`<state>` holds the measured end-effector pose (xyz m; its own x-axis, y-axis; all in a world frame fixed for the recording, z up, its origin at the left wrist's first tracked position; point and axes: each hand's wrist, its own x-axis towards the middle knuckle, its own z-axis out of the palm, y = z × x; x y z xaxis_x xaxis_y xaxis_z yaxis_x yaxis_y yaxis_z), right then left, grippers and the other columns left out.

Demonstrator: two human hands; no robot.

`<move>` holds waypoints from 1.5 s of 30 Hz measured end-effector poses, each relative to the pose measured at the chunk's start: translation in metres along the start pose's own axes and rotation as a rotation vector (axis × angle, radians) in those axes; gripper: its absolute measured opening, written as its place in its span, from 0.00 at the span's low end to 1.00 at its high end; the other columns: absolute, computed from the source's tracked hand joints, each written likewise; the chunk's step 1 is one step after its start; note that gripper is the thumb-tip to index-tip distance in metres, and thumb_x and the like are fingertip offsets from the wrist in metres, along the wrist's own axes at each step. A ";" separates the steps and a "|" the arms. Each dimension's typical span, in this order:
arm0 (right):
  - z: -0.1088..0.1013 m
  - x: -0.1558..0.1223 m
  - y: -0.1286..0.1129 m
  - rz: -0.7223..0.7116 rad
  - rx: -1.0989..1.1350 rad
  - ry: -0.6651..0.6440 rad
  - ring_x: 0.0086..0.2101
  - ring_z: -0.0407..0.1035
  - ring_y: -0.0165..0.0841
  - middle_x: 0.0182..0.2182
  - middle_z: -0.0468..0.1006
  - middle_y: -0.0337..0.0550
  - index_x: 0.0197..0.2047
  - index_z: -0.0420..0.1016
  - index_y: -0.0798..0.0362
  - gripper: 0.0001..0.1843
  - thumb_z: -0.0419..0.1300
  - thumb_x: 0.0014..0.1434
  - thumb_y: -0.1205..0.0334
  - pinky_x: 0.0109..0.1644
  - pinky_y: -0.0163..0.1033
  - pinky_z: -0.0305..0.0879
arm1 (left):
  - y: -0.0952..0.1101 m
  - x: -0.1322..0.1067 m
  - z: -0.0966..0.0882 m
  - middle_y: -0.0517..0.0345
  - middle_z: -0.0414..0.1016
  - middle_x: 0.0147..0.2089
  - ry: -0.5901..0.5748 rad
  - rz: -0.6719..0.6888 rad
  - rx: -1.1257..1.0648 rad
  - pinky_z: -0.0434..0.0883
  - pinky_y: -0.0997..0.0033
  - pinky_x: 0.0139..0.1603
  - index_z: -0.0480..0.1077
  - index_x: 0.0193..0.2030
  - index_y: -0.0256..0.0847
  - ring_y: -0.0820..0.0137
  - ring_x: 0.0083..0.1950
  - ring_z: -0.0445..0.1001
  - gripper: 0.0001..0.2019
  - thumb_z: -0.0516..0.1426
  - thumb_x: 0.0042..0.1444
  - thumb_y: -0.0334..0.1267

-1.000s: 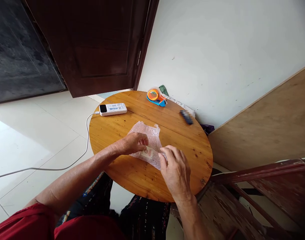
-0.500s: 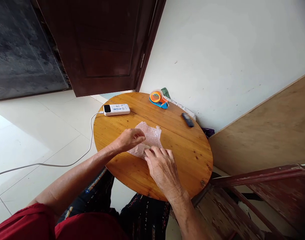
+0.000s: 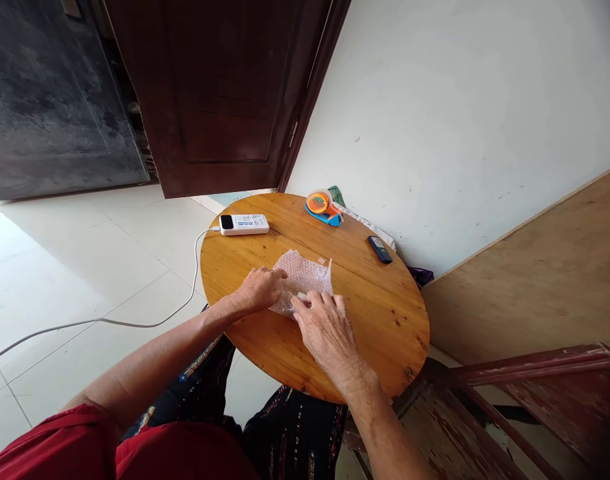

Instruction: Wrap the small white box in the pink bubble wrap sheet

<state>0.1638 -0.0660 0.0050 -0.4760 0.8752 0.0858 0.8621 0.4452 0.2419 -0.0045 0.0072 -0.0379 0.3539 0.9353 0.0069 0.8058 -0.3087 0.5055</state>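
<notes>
A sheet of pinkish clear bubble wrap [image 3: 305, 272] lies on the round wooden table [image 3: 375, 317] in front of me. My left hand [image 3: 265, 288] is closed at its left edge, the fingers curled onto the film. From the right, my right hand [image 3: 325, 327] bends its fingers over the near part of the wrap. Under those fingertips shows a small pale thing, mostly hidden by the hand and the film, so its kind cannot be made out.
A white power bank [image 3: 245, 225] with a cable [image 3: 149, 325] running off the left edge lies at the back left. Farther back stands an orange and blue tape dispenser [image 3: 323, 207]. A dark phone-like device [image 3: 380, 249] lies at the right, near the wall.
My left hand has come down from above the bubble wrap onto its left edge, and its fingers have closed. My right hand stays on the wrap. The view has shifted slightly.
</notes>
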 end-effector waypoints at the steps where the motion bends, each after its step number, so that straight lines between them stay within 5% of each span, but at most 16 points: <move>1: 0.000 0.001 0.000 -0.003 -0.006 0.005 0.41 0.67 0.41 0.40 0.76 0.49 0.47 0.76 0.49 0.13 0.53 0.66 0.70 0.46 0.47 0.52 | -0.001 -0.002 0.000 0.47 0.78 0.47 0.016 0.012 0.047 0.69 0.59 0.55 0.70 0.58 0.39 0.56 0.52 0.75 0.22 0.56 0.56 0.33; 5: -0.001 0.004 0.001 -0.003 -0.010 -0.002 0.41 0.67 0.42 0.39 0.75 0.49 0.45 0.76 0.48 0.13 0.52 0.67 0.69 0.45 0.47 0.52 | -0.006 -0.017 -0.008 0.42 0.74 0.52 0.086 -0.064 0.164 0.70 0.58 0.53 0.71 0.54 0.38 0.53 0.54 0.74 0.20 0.58 0.57 0.41; 9: -0.006 0.009 0.002 -0.024 -0.015 -0.035 0.41 0.67 0.43 0.38 0.75 0.51 0.44 0.77 0.49 0.13 0.52 0.66 0.69 0.44 0.47 0.53 | -0.008 -0.027 -0.019 0.41 0.77 0.46 0.048 -0.209 0.161 0.72 0.60 0.45 0.72 0.46 0.37 0.53 0.47 0.77 0.15 0.53 0.60 0.46; 16: -0.010 0.014 0.006 -0.062 0.001 -0.073 0.44 0.69 0.45 0.41 0.76 0.51 0.42 0.78 0.50 0.11 0.54 0.66 0.67 0.44 0.47 0.56 | -0.010 -0.017 -0.019 0.46 0.80 0.36 0.022 -0.317 -0.016 0.70 0.66 0.41 0.75 0.34 0.39 0.55 0.43 0.78 0.09 0.59 0.49 0.42; 23: -0.010 0.016 0.005 -0.044 0.030 -0.062 0.44 0.69 0.44 0.41 0.76 0.52 0.41 0.79 0.50 0.09 0.57 0.64 0.67 0.45 0.46 0.57 | -0.015 -0.014 -0.014 0.66 0.65 0.20 0.040 -0.240 -0.232 0.59 0.76 0.24 0.68 0.23 0.39 0.74 0.25 0.66 0.06 0.59 0.46 0.37; 34: -0.008 0.016 0.008 0.056 0.185 -0.035 0.47 0.71 0.44 0.45 0.79 0.52 0.51 0.71 0.55 0.14 0.59 0.61 0.68 0.48 0.44 0.57 | 0.029 -0.015 -0.009 0.67 0.66 0.19 -0.002 -0.245 -0.902 0.64 0.80 0.21 0.62 0.25 0.38 0.79 0.19 0.67 0.08 0.56 0.51 0.26; 41: -0.005 0.013 0.013 0.132 0.333 0.000 0.46 0.73 0.43 0.45 0.81 0.52 0.57 0.65 0.56 0.23 0.61 0.59 0.69 0.47 0.42 0.60 | 0.043 -0.016 -0.005 0.65 0.69 0.21 0.025 -0.152 -0.766 0.65 0.79 0.25 0.70 0.27 0.36 0.76 0.24 0.68 0.01 0.58 0.47 0.29; 45: 0.003 0.001 0.022 0.122 0.511 0.038 0.45 0.74 0.42 0.44 0.81 0.50 0.58 0.65 0.55 0.24 0.61 0.58 0.69 0.47 0.42 0.64 | 0.046 -0.023 -0.011 0.59 0.79 0.33 -0.024 0.026 -0.608 0.69 0.75 0.34 0.79 0.36 0.35 0.71 0.34 0.74 0.10 0.57 0.48 0.32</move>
<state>0.1822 -0.0546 0.0077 -0.3646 0.9232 0.1212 0.8817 0.3842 -0.2738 0.0194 -0.0268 -0.0049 0.3863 0.9223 0.0102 0.3839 -0.1708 0.9074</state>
